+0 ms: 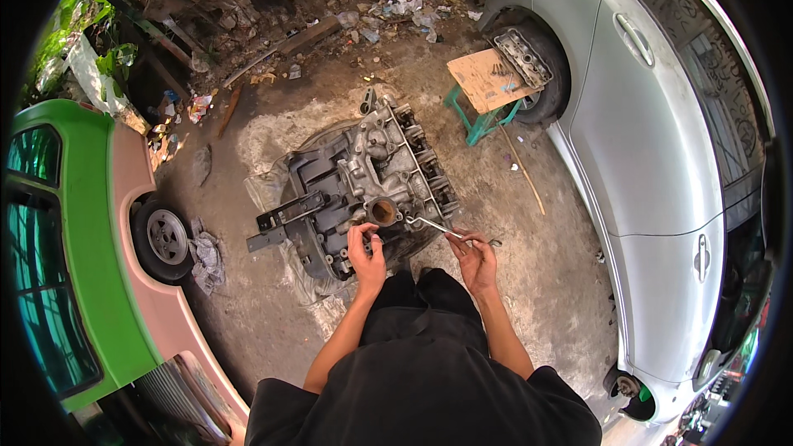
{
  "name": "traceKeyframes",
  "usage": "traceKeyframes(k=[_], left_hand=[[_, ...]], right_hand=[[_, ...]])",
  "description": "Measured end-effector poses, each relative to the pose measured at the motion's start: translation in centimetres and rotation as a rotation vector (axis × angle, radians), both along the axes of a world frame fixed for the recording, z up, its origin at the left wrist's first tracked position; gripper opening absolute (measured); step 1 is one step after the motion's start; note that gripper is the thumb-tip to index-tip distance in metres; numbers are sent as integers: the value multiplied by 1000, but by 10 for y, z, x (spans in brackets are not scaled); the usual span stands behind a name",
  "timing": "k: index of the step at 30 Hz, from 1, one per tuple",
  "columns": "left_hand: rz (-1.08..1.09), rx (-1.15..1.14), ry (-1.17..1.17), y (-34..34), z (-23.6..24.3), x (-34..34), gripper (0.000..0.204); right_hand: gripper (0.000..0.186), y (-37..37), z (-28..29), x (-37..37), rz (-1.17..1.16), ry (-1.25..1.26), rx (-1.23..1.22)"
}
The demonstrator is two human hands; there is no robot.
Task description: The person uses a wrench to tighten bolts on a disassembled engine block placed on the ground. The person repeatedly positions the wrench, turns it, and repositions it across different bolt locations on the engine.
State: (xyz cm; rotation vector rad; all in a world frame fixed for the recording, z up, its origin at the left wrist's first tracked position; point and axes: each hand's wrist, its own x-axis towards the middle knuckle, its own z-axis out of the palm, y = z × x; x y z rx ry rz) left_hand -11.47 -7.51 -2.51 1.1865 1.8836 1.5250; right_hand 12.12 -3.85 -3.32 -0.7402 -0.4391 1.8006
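A partly stripped car engine (372, 161) lies on the ground in front of my legs, its grey metal castings and dark parts exposed. My right hand (477, 263) grips the near end of a long, bent metal wrench (431, 225). The wrench's far end meets the engine just right of a round, brown-lined opening (382, 212). My left hand (365, 256) is at the engine's near edge, just below that opening. Its fingers are curled with the thumb close to them; whatever lies between them is too small to make out.
A silver car (644, 190) stands along the right, a green and pink vehicle (124, 223) along the left. Beyond the engine at right, a wooden board (483, 74) on a green stool (477, 125) bears a metal engine part (522, 58). Litter (401, 8) covers the far ground.
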Motion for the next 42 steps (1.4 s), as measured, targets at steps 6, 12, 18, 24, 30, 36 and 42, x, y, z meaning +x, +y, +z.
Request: traceKeyframes(k=[6,12,18,24,30,36,42], left_hand=[[-93,-108,-1109,-7,-21,23,22],[-38,-217,-1004,-19,-23,16,31],[-28,-332,-913,-18,-29,10,25],[-251,-325,-675,3,-26,-1,23],[-565,-424,-504,15,-13,-42,25],[-675,-371,-318,22,-6,-89,23],[-718,-204,-97,37,20,-105,19]], right_hand=[[12,-27,3,-3,211,-49,48],[20,-52,2,10,420,-185,296],[39,-72,20,19,531,-468,436],[49,-87,27,1,575,-437,63],[25,-107,-9,-72,259,-901,101],[33,-121,-33,-140,-79,-1047,-34],[41,-117,-33,-166,-107,-1115,-59]])
